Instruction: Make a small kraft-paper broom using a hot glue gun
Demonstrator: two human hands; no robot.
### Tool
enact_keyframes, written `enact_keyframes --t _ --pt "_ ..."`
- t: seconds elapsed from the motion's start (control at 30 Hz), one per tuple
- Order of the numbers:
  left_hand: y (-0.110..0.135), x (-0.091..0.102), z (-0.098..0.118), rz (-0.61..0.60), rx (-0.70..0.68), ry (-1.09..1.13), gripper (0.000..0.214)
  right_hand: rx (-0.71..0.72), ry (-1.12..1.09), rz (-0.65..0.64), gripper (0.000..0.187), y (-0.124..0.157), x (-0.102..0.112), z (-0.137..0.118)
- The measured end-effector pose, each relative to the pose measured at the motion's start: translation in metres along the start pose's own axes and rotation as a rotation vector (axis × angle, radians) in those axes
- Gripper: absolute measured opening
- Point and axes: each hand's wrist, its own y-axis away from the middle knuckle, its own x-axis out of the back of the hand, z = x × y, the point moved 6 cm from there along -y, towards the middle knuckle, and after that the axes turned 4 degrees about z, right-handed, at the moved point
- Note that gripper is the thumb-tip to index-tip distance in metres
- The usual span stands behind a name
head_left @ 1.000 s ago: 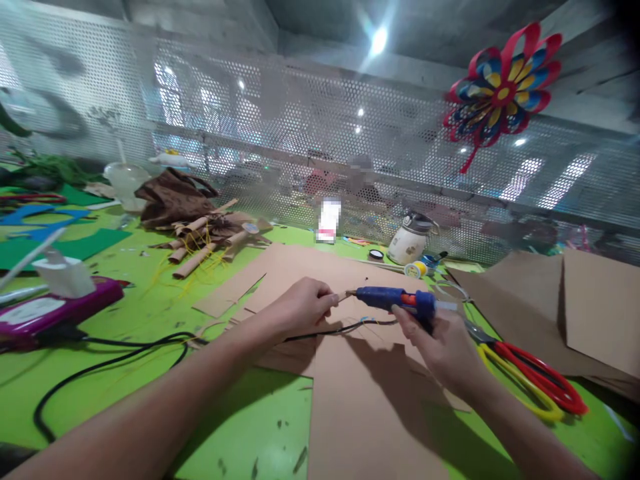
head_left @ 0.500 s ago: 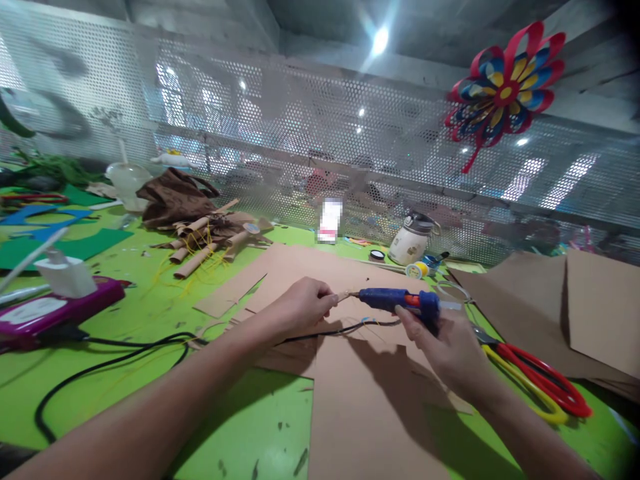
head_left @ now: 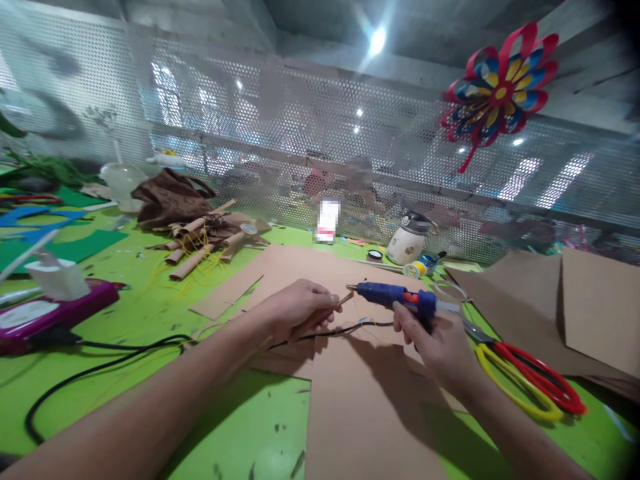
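Observation:
My right hand [head_left: 437, 343] is wrapped around the handle of a blue hot glue gun [head_left: 385, 293], whose nozzle points left. A clear glue stick sticks out behind it. My left hand [head_left: 305, 310] is closed on a thin brown strip [head_left: 343, 301], which looks like rolled paper or cardboard. The strip's free end lies close by the nozzle; whether they touch I cannot tell. Beneath both hands are sheets of brown cardboard [head_left: 370, 400]. The gun's black cord [head_left: 330, 332] runs left under my left hand.
Red and yellow-handled scissors [head_left: 530, 380] lie at the right beside brown cardboard [head_left: 600, 313]. A purple power strip [head_left: 100, 300] with a white plug sits at the left. Brown paper rolls [head_left: 193, 260], a yellow thread spool [head_left: 414, 269] and a white jug [head_left: 407, 240] stand farther back.
The strip in my left hand has tilted upward, and my left fingers have curled more. The glue gun's nozzle has shifted slightly left and up from the strip. The whole view has moved a little.

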Motion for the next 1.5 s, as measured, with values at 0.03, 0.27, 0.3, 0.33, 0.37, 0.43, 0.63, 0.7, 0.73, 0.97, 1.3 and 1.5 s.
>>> enact_keyframes --t 0.03,0.27,0.3,0.33,0.37,0.43,0.63,0.7,0.73,0.97,1.3,1.5 --pt "0.0 0.0 0.0 0.0 0.0 0.003 0.018 0.005 0.004 0.02 0.043 0.001 0.001 0.0" --pt "0.0 0.001 0.001 0.038 -0.015 -0.061 0.016 0.067 0.006 0.059 0.038 0.003 0.002 -0.009" --pt "0.0 0.001 0.001 0.043 -0.019 -0.069 0.016 0.091 0.004 0.051 0.037 0.003 0.001 -0.012" --pt "0.0 0.001 0.002 0.049 -0.025 -0.08 0.016 0.11 0.003 0.044 0.036 0.003 0.0 -0.014" --pt "0.001 0.001 0.002 0.058 -0.033 -0.098 0.016 0.127 0.002 0.035 0.035 0.003 -0.001 -0.016" --pt "0.001 0.001 0.003 0.078 -0.036 -0.141 0.016 0.144 0.001 0.025 0.032 0.002 -0.001 -0.017" --pt "-0.003 0.003 0.006 0.137 -0.095 -0.318 0.019 0.118 0.038 0.106 0.034 0.002 0.007 -0.013" --pt "-0.007 0.006 0.006 0.175 -0.15 -0.429 0.021 0.122 0.037 0.096 0.035 0.003 0.007 -0.013" --pt "-0.009 0.008 0.006 0.2 -0.184 -0.506 0.023 0.13 0.032 0.085 0.035 0.003 0.007 -0.013" --pt "0.003 0.001 0.023 0.45 -0.57 -1.082 0.034 0.045 -0.012 0.023 0.039 0.002 0.0 -0.01" --pt "0.013 -0.009 0.028 0.501 -0.698 -1.39 0.033 0.003 0.043 0.023 0.042 -0.001 0.003 -0.008" --pt "0.017 -0.011 0.03 0.522 -0.711 -1.398 0.028 0.017 0.054 0.018 0.045 0.001 0.004 -0.008"
